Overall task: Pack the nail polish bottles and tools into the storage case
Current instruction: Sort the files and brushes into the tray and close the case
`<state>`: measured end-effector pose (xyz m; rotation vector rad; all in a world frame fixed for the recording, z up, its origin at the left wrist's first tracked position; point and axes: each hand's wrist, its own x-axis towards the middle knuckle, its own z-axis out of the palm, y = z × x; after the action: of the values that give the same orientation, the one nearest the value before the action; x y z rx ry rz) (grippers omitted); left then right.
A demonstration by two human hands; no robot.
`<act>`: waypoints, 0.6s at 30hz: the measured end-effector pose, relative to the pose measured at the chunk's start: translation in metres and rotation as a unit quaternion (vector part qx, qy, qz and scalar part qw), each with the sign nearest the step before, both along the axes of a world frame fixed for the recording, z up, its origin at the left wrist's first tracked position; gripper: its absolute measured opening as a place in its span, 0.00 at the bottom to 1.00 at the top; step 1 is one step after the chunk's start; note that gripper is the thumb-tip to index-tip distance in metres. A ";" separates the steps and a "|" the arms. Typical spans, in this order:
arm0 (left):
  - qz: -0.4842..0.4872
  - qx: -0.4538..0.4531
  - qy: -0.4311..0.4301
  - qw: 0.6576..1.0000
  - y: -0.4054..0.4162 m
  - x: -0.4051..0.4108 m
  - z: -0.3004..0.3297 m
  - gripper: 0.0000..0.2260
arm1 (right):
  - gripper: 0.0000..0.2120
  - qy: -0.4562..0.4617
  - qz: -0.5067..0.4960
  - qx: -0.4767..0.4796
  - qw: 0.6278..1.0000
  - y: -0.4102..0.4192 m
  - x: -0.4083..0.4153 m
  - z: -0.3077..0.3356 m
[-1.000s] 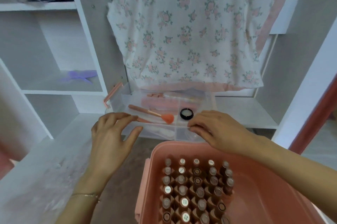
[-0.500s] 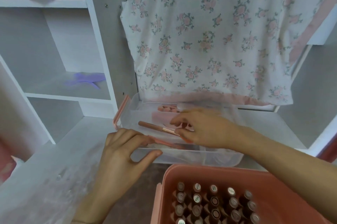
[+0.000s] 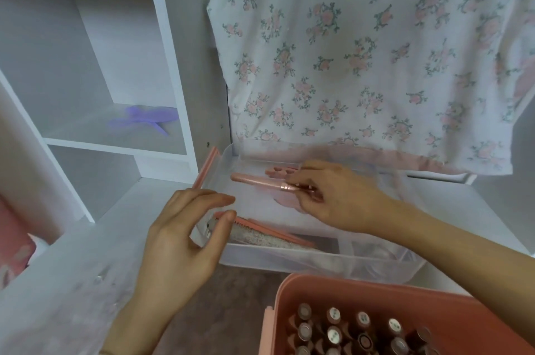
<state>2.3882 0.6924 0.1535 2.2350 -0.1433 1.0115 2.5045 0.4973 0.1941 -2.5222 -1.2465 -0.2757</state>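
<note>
The right hand (image 3: 333,198) pinches the pink brush (image 3: 262,181) near its metal ferrule, fingers curled round the brush head end. The left hand (image 3: 185,242) is partly curled, thumb and forefinger apart, thumb tip touching the near left rim of the clear tray (image 3: 318,263); it holds nothing.

**Location.** The brush is inside or just over the clear tray's rear part; whether it rests on the tray floor cannot be determined. The tray sits on the white surface (image 3: 72,282), beyond the pink storage case (image 3: 376,292), which holds upright rows of nail polish bottles (image 3: 334,315). A glittery nail file (image 3: 260,234) lies in the near tray compartment, and a pink toe separator (image 3: 279,171) lies just behind the brush.

**Orientation.** The brush's long axis runs roughly left to right, tilted slightly so that the handle end is farther from the person. The handle tip points left toward the tray's pink latch (image 3: 205,166); the bristle end points right and is hidden under the fingers.

**Hazards.**
- The pinch sits at one end, so the long handle is unsupported; a loosened pinch may let it pivot and drop across a divider.
- The handle tip is near the left wall and may catch it if moved leftward.
- The tray is light; if the left hand lifts off, a push from the right hand may slide it toward the case.
- Pressure on the bristles may bend them.
</note>
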 end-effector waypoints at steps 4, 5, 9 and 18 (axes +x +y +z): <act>0.031 -0.008 0.011 0.999 0.003 0.006 0.004 0.06 | 0.13 -0.048 -0.063 0.091 0.993 -0.005 0.012 0.007; 0.040 -0.009 0.014 0.999 0.002 0.007 0.004 0.07 | 0.14 -0.043 -0.077 0.071 0.994 -0.004 0.018 0.007; 0.035 0.014 0.017 0.999 -0.003 0.008 0.001 0.08 | 0.16 0.004 -0.119 -0.018 0.993 0.000 0.032 0.007; -0.018 0.058 -0.009 0.998 0.001 0.006 -0.014 0.12 | 0.27 0.214 0.061 -0.172 0.960 0.032 -0.005 0.008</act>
<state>2.3940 0.6934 0.1392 2.3189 -0.2547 1.0281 2.4995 0.5291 0.2018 -2.5655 -1.3459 0.5354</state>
